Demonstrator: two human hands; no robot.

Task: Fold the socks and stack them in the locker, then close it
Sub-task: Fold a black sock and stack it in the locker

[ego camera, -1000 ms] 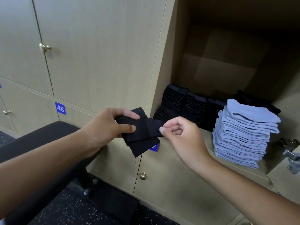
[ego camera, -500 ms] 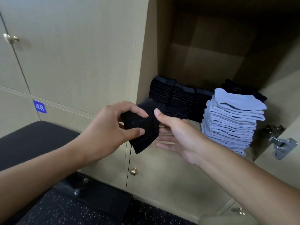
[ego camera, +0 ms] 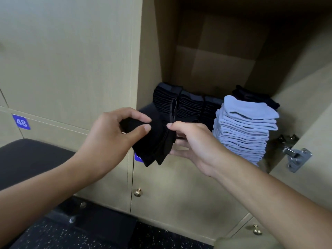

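A person's left hand (ego camera: pixel 115 133) pinches a folded black sock (ego camera: pixel 154 141) between thumb and forefinger, while the right hand (ego camera: pixel 190 141) grips its other edge, in front of the open locker (ego camera: pixel 224 56) holding stacked socks (ego camera: pixel 246 130).

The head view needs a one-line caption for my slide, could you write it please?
Both hands, left hand and right hand, fold a black sock before the open locker.
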